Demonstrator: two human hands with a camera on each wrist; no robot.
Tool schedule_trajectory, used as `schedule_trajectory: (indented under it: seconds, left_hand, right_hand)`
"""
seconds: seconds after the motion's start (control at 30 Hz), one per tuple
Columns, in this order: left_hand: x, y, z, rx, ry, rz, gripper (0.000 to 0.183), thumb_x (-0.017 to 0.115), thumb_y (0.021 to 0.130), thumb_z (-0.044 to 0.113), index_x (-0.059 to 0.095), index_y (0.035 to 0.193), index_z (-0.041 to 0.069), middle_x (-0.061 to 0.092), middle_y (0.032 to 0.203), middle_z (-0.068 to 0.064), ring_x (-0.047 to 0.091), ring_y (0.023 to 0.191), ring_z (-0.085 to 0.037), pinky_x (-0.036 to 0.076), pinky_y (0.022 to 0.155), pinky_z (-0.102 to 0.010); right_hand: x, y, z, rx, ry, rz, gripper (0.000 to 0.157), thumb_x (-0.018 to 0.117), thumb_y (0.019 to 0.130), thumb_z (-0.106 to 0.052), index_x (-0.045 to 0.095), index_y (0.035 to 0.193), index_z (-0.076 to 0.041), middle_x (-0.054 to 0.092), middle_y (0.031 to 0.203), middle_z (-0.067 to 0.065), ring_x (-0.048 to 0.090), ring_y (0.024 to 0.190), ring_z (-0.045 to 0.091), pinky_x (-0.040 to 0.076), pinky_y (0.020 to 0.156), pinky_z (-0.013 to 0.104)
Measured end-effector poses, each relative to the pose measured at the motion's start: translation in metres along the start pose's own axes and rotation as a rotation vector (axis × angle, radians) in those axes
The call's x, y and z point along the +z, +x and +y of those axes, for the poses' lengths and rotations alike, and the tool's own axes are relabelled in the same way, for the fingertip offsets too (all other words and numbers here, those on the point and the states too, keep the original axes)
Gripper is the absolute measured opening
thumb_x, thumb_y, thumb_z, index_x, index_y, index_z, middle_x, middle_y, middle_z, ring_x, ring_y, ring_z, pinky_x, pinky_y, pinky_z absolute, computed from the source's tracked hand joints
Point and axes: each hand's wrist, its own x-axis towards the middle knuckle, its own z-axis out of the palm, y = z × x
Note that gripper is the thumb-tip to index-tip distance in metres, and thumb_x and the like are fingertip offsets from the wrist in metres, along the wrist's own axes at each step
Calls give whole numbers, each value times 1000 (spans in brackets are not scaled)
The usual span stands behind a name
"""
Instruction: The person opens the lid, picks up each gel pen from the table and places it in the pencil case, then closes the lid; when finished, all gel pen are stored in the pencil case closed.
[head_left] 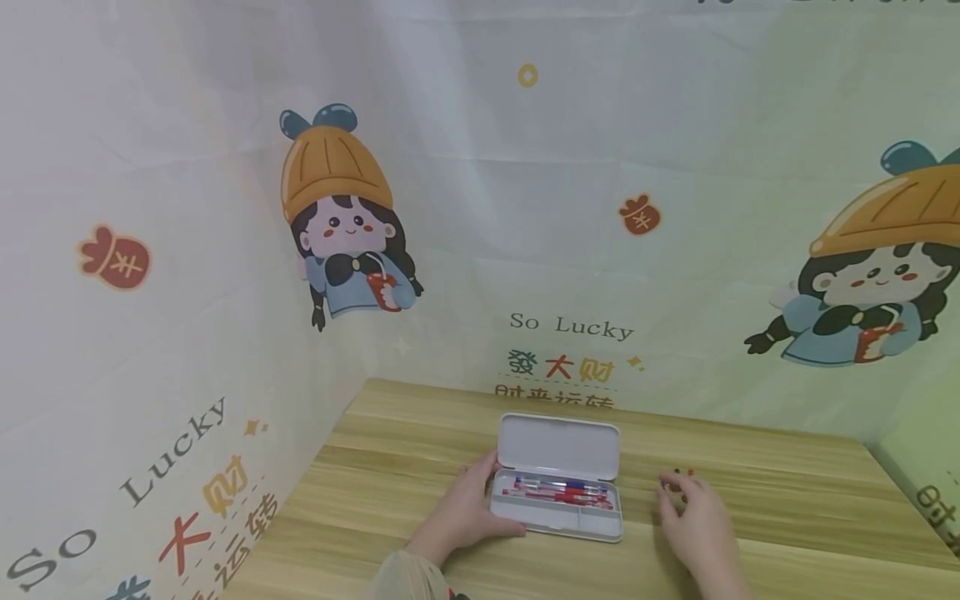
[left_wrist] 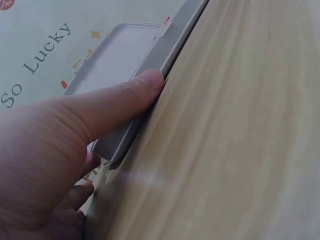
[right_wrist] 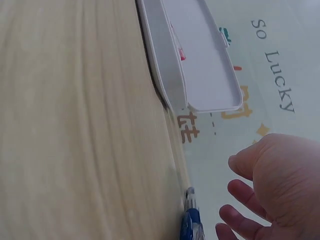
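Observation:
A white pencil case point(head_left: 600, 533) lies on the wooden table with its lid point(head_left: 558, 444) raised. Red pens point(head_left: 558, 497) and a blue pen point(head_left: 573, 485) rest inside its upper section. My left hand point(head_left: 467, 507) grips the left end of the case, its thumb point(left_wrist: 127, 97) along the front wall. To the right of the case, my right hand point(head_left: 699, 521) hovers with fingers loosely bent and nothing held. A blue pen point(right_wrist: 191, 222) lies close by it in the right wrist view. Small dark and red pen ends point(head_left: 691, 472) show just beyond its fingers; the hand hides the rest.
The wooden table point(head_left: 390, 450) runs back to a pale printed cloth point(head_left: 465, 250) with cartoon figures and lettering. The same cloth hangs along the left side. A light sleeve point(head_left: 408, 579) covers the left forearm at the bottom of the head view.

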Motion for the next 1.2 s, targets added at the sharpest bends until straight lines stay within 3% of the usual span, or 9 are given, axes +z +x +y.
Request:
schedule_trajectory:
  seconds: [0.27,0.43,0.67,0.87,1.07,1.2]
  left_hand:
    - [0,-1,1,1,-1,6,129,106,65,43,38,171,15,49,171,-18,44,161,-43,16,140,-69]
    - [0,-1,0,-1,-6,4,128,106,65,42,37,171,16,49,171,-18,43,161,-43,15,140,-68]
    - [0,1,-3,-7,-6,0,127,105,66,42,38,171,18,49,172,-16,43,162,-41,15,141,-68]
    - [0,2,-4,-13,-18,-8,126,105,67,43,38,171,19,49,172,-15,42,162,-41,14,141,-68]
    - [1,2,-4,-11,-15,-8,127,105,66,43,37,171,19,49,172,-15,42,163,-41,14,141,-68]
    - [1,2,-4,-3,-14,-2,128,106,66,43,38,170,16,50,171,-17,43,162,-42,15,140,-69]
  right_hand:
    - [-7,0,12,85,-8,-41,37,68,105,-16,71,134,6,63,139,41,66,121,58,60,100,72]
    - [-8,1,18,115,-4,-52,38,68,105,-16,70,137,4,61,141,42,66,121,58,61,98,71]
    - [-7,2,26,155,1,-60,38,68,104,-16,70,136,4,63,137,39,71,105,42,64,80,51]
    - [-8,2,32,181,-7,-88,37,66,104,-14,69,136,5,62,138,40,72,109,45,66,85,57]
    - [-10,2,36,186,-27,-99,38,67,102,-14,70,133,7,69,124,34,71,103,42,63,79,54]
    - [-11,2,36,181,-34,-102,39,66,102,-15,70,133,8,71,121,32,69,107,47,62,85,60]
